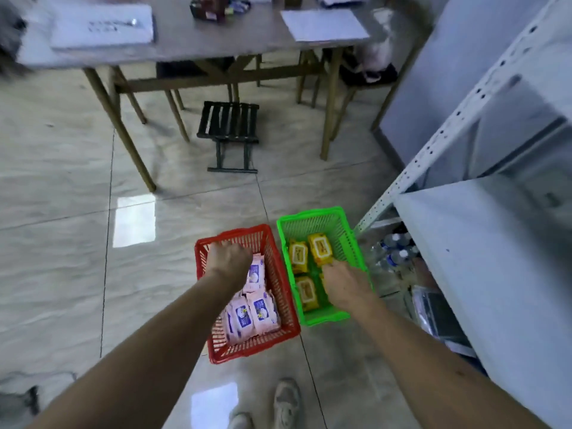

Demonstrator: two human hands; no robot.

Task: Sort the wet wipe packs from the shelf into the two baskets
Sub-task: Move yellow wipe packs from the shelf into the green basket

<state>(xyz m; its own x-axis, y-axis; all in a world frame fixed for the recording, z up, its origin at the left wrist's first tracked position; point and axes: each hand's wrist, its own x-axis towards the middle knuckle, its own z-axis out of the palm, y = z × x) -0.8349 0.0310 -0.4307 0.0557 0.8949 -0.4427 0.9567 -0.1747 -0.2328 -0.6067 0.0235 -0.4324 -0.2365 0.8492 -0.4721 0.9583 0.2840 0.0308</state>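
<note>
Left hand (229,258) fisted inside red basket (280,332); right hand (343,284) touching yellow pack (320,249), green basket (349,239); grip unclear.

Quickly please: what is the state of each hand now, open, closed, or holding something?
Left hand: curled closed inside the red basket; whether it holds a pack cannot be told.
Right hand: in the green basket, fingers on a yellow pack; grip cannot be told.

Both hands down in the baskets: left hand (227,258) in the red basket (280,292) with pink packs (247,317), right hand (345,286) touching a yellow pack (320,248) in the green basket (349,239).
</note>
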